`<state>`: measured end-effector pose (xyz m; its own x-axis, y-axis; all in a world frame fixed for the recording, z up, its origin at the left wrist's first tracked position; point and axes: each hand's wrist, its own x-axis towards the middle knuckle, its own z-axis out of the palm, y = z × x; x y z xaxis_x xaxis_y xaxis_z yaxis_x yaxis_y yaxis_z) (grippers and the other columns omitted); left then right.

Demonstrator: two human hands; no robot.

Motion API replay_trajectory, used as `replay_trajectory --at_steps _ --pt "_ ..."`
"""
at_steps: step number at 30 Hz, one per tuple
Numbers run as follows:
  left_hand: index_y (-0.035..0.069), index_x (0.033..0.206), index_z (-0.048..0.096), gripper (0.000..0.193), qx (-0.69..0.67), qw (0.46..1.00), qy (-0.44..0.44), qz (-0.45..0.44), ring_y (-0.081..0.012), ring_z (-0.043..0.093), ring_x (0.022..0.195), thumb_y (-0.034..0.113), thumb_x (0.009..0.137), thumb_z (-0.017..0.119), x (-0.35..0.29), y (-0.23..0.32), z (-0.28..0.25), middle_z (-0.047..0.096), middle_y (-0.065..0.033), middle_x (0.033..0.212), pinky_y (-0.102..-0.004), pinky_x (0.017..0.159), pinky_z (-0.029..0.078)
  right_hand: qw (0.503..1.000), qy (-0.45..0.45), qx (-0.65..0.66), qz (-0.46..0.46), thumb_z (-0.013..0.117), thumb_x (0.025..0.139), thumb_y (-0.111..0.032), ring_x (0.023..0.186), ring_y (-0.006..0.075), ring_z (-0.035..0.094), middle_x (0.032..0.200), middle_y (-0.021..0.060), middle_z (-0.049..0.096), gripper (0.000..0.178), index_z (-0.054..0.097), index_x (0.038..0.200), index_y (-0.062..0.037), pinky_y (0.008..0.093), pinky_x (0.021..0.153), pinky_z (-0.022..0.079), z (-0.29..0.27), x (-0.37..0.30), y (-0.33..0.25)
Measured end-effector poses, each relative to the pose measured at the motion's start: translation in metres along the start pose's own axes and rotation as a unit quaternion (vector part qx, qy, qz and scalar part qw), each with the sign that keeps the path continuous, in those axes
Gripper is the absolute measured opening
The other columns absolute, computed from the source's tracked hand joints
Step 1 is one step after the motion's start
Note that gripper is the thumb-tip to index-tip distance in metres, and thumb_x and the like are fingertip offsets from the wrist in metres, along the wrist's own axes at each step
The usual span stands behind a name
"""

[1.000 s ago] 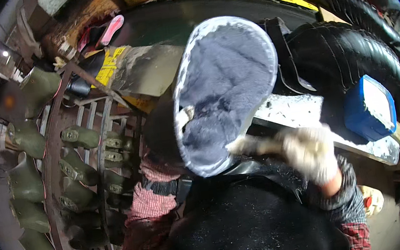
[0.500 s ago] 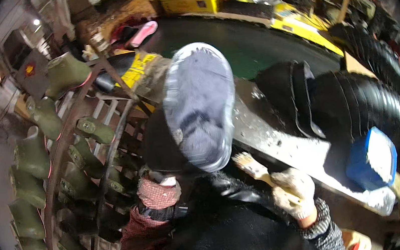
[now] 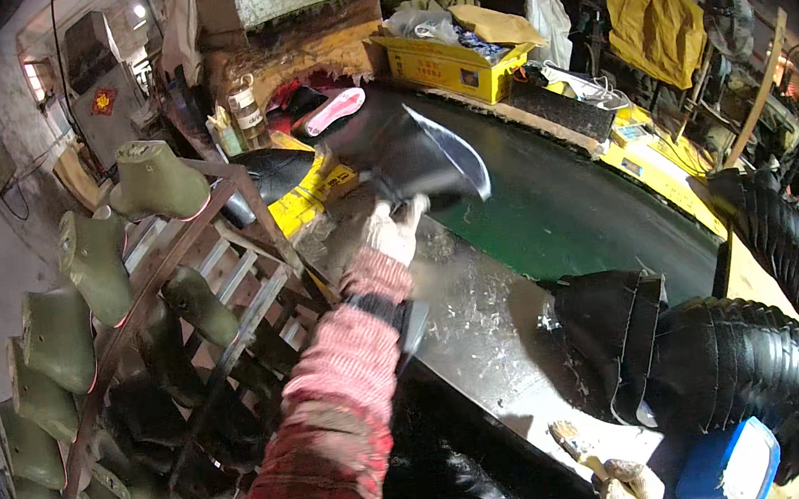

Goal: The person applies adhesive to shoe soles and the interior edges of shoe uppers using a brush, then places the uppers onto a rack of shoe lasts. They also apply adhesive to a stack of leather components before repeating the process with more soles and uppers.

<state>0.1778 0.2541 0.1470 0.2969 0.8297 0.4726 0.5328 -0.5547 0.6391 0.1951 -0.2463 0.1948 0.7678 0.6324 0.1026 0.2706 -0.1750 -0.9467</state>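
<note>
My left hand [image 3: 394, 234], in a pale glove, reaches far forward over the bench. Its fingers close on the near end of a dark boot [image 3: 429, 163] with a white-edged sole. The boot is tilted and slightly blurred above the dark belt [image 3: 527, 223]. Low on the right, my right hand [image 3: 631, 494], also gloved, grips a paintbrush [image 3: 598, 469] by its wooden handle, bristles pointing away from me. Beside it stands a blue container [image 3: 726, 469] with white stuff in it.
Green boot-shaped lasts [image 3: 58, 335] hang on a metal rack [image 3: 143, 258] at left. Nested black rubbery pieces [image 3: 725, 348] lie at right. Yellow boxes [image 3: 456, 68] line the belt's far side. A pink-and-black piece [image 3: 333, 112] and a bottle [image 3: 246, 113] sit farther back.
My left hand has carried the boot forward from near my body to over the belt, turning its sole away. My right hand, with the paintbrush, appears lower in view.
</note>
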Motion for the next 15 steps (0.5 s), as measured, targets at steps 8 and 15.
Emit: replay_trajectory --at_steps 8,15 --pt "0.002 0.108 0.061 0.028 -0.503 0.842 -0.181 0.067 -0.0192 0.064 0.084 0.016 0.086 0.069 -0.079 0.009 -0.084 0.065 -0.0120 0.098 -0.0336 0.074 0.054 0.999 0.001 -0.034 0.013 0.060 0.092 -0.005 0.076 0.0134 0.061 0.091 0.0114 0.067 0.022 0.063 0.109 0.0077 0.0252 0.072 0.049 0.006 -0.003 0.013" --pt "0.000 0.120 0.057 0.038 -0.107 0.854 0.418 0.291 -0.0300 0.061 0.102 0.009 0.085 0.069 -0.058 0.062 -0.320 0.061 -0.0198 0.114 -0.0363 0.092 0.051 0.996 -0.077 0.039 0.015 0.060 0.093 -0.008 0.085 0.0189 0.064 0.094 0.0120 0.069 0.022 0.064 0.108 0.0062 0.0290 0.078 0.052 0.029 -0.014 -0.032"
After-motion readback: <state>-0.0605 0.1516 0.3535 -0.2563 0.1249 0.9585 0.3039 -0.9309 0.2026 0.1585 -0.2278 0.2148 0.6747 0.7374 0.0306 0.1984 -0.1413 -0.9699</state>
